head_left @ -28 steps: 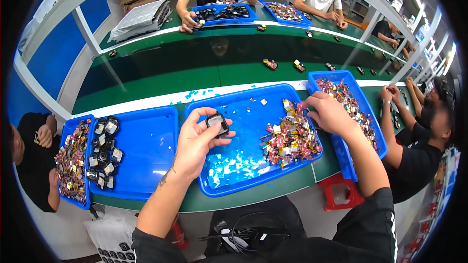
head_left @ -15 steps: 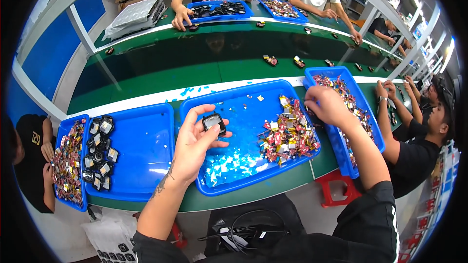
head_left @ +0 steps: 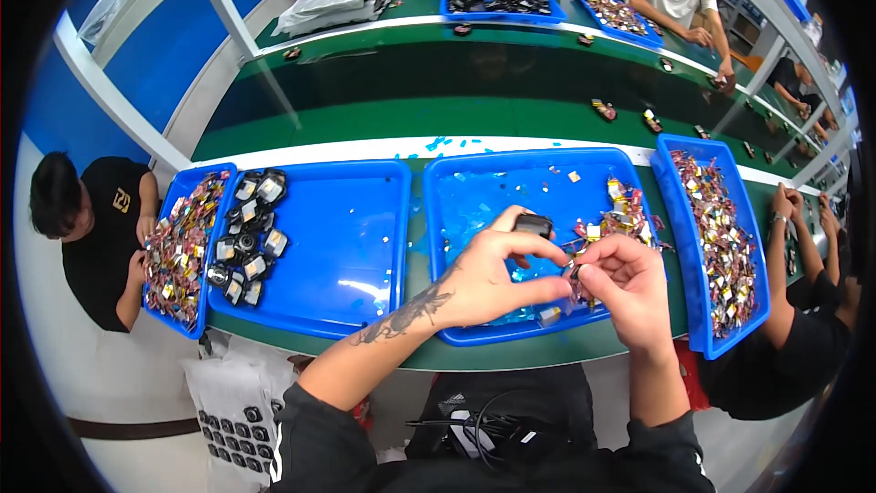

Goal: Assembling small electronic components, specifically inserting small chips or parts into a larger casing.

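My left hand [head_left: 493, 278] is closed on a small black rounded-square casing [head_left: 534, 225], kept up among the fingers. Its thumb and index fingertip come together at a tiny part [head_left: 575, 279], which my right hand [head_left: 631, 292] pinches from the other side. The fingertips partly cover this part; it looks like a small circuit board piece. Both hands are over the middle blue tray [head_left: 470, 184], whose right side carries a pile of small circuit boards [head_left: 622, 204] with red and yellow pieces. Bits of blue film lie in the tray's left part, partly behind my left hand.
A blue tray of circuit boards [head_left: 716, 228] stands at right. Left of the middle tray is another blue tray [head_left: 319, 219] with black camera-like units [head_left: 246, 242] along its left side. Beyond runs a green conveyor [head_left: 411, 110] carrying small parts. Co-workers sit left, right and opposite.
My right hand has left the right-hand tray and come to my left hand with a small part. My left hand has turned, still holding the casing. The view has shifted left.
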